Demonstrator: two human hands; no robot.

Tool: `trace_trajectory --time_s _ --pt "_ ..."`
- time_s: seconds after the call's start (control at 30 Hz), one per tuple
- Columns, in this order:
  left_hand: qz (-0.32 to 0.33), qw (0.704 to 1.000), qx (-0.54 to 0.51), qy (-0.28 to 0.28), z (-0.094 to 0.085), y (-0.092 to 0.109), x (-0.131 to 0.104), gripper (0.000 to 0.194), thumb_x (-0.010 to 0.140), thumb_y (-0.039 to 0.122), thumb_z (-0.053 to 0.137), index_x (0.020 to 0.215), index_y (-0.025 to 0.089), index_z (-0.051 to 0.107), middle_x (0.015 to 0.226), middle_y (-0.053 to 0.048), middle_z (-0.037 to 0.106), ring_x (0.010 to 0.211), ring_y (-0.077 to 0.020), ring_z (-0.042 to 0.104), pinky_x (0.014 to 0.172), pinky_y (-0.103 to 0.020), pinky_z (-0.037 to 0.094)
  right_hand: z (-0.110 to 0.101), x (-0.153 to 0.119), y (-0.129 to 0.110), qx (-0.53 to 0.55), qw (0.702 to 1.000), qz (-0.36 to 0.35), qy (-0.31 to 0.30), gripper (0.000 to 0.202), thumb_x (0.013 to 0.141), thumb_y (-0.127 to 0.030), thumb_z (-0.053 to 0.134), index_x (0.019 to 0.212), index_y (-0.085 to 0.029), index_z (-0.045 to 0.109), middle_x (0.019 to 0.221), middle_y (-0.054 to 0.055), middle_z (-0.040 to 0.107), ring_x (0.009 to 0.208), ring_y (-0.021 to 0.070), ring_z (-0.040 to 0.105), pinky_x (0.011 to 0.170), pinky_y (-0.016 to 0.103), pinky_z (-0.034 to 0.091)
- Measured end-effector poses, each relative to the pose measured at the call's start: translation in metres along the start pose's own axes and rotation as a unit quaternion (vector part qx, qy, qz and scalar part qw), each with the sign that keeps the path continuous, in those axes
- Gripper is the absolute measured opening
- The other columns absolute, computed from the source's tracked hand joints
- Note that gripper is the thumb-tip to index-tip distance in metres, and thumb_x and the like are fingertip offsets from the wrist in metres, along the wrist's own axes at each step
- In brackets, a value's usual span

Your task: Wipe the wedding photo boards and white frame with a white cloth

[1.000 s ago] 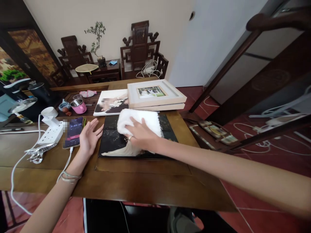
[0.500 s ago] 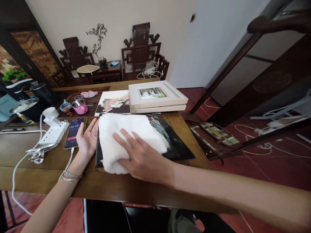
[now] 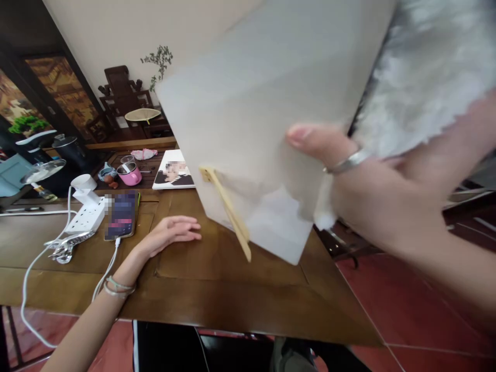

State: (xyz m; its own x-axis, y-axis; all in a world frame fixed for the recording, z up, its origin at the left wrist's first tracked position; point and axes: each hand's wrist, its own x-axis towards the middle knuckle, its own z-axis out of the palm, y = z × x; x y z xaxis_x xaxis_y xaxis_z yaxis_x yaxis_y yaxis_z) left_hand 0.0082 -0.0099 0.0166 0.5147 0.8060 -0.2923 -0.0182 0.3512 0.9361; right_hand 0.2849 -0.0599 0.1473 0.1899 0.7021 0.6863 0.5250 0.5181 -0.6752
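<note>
A photo board [image 3: 251, 129] is tilted up off the table, its plain pale back toward me and a thin yellow stand leg [image 3: 230, 214] jutting from it. My right hand [image 3: 372, 191] grips its right side, smeared by motion, with the thumb pressed on the back. Beside that hand, at the upper right, is the fluffy white cloth [image 3: 430, 72]; whether the fingers hold it too I cannot tell. My left hand [image 3: 172, 235] lies on the table, holding nothing, fingers stretched out to the left of the board. The picture side is turned away.
Left of my hand are a phone [image 3: 123, 214] on a charging cable and a white power strip [image 3: 88, 214]. Behind stand a pink cup [image 3: 129, 174] and a white-edged photo panel [image 3: 174, 169]. The table's front edge runs below my hands.
My right hand has raised the board from the table and swung it up to the right, back toward me. The cloth has left its face. My left hand has moved right and down.
</note>
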Motion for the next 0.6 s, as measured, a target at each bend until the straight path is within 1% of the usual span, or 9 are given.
trace_trajectory --time_s 0.07,0.13,0.2,0.23,0.3,0.4,0.5,0.53,0.6 --pt "-0.048 0.993 0.028 -0.101 0.007 0.000 -0.004 0.037 0.080 0.026 0.071 0.113 0.012 0.064 0.124 -0.018 0.063 0.105 -0.0266 0.066 0.095 -0.038 0.049 0.007 0.008 0.004 0.051 0.994 -0.014 0.095 0.029 0.079 -0.034 0.067 0.103 -0.021 0.060 0.116 0.002 0.064 0.112 0.0242 0.058 0.103 0.045 0.037" --pt "-0.053 0.985 0.013 -0.162 0.014 -0.002 -0.007 0.041 0.081 0.031 0.070 0.118 0.013 0.063 0.131 -0.019 0.058 0.119 -0.0298 0.057 0.102 -0.043 0.044 0.015 0.013 0.007 0.124 0.983 0.002 0.137 0.032 0.073 -0.022 0.071 0.103 -0.020 0.061 0.111 0.001 0.067 0.105 0.0220 0.062 0.098 0.043 0.044" --pt "-0.034 0.984 -0.029 -0.171 0.019 -0.006 -0.006 0.042 0.086 0.039 0.063 0.118 0.012 0.062 0.131 -0.020 0.057 0.125 -0.0299 0.052 0.106 -0.044 0.039 0.020 0.014 0.008 0.186 0.972 0.052 0.134 0.037 0.068 -0.013 0.072 0.103 -0.020 0.061 0.109 0.002 0.068 0.101 0.0229 0.064 0.092 0.042 0.050" --pt "-0.026 0.985 -0.055 -0.159 0.020 -0.009 -0.005 0.042 0.088 0.041 0.059 0.118 0.011 0.062 0.131 -0.020 0.057 0.125 -0.0296 0.052 0.106 -0.044 0.039 0.021 0.012 0.007 0.211 0.965 0.078 0.132 0.040 0.066 -0.010 0.072 0.104 -0.020 0.062 0.109 0.003 0.069 0.101 0.0240 0.065 0.090 0.042 0.052" --pt "-0.007 0.988 -0.109 -0.109 0.020 -0.014 0.000 0.042 0.089 0.044 0.056 0.116 0.012 0.062 0.130 -0.019 0.058 0.120 -0.0293 0.056 0.103 -0.045 0.042 0.021 0.004 0.004 0.251 0.951 0.129 0.127 0.047 0.063 -0.007 0.073 0.106 -0.023 0.062 0.109 0.004 0.069 0.102 0.0262 0.065 0.087 0.042 0.055" --pt "0.054 0.986 -0.153 0.032 0.016 -0.016 0.008 0.036 0.088 0.040 0.059 0.114 0.015 0.060 0.125 -0.015 0.062 0.110 -0.0259 0.062 0.097 -0.042 0.048 0.015 -0.014 0.002 0.300 0.926 0.216 0.075 0.054 0.061 -0.009 0.076 0.110 -0.027 0.062 0.108 0.003 0.070 0.104 0.0285 0.064 0.083 0.043 0.058" --pt "0.140 0.955 -0.173 0.196 0.010 -0.012 0.013 0.030 0.086 0.032 0.063 0.112 0.016 0.059 0.116 -0.010 0.068 0.103 -0.0216 0.066 0.093 -0.035 0.051 0.007 -0.036 0.005 0.315 0.899 0.305 0.003 0.060 0.059 -0.015 0.081 0.113 -0.029 0.061 0.109 0.002 0.070 0.104 0.0293 0.064 0.081 0.042 0.060" --pt "0.156 0.943 -0.175 0.237 0.007 -0.009 0.013 0.029 0.086 0.031 0.063 0.111 0.016 0.059 0.113 -0.009 0.069 0.101 -0.0211 0.066 0.092 -0.033 0.052 0.004 -0.041 0.007 0.311 0.890 0.335 -0.014 0.061 0.058 -0.019 0.082 0.114 -0.029 0.061 0.110 0.002 0.069 0.102 0.0296 0.065 0.080 0.042 0.061" --pt "0.163 0.928 -0.165 0.291 0.003 -0.005 0.012 0.030 0.086 0.034 0.063 0.109 0.015 0.060 0.107 -0.009 0.071 0.097 -0.0216 0.068 0.089 -0.032 0.054 -0.001 -0.050 0.016 0.298 0.867 0.398 -0.035 0.060 0.058 -0.029 0.083 0.113 -0.028 0.061 0.110 0.003 0.069 0.098 0.0313 0.066 0.078 0.044 0.061"
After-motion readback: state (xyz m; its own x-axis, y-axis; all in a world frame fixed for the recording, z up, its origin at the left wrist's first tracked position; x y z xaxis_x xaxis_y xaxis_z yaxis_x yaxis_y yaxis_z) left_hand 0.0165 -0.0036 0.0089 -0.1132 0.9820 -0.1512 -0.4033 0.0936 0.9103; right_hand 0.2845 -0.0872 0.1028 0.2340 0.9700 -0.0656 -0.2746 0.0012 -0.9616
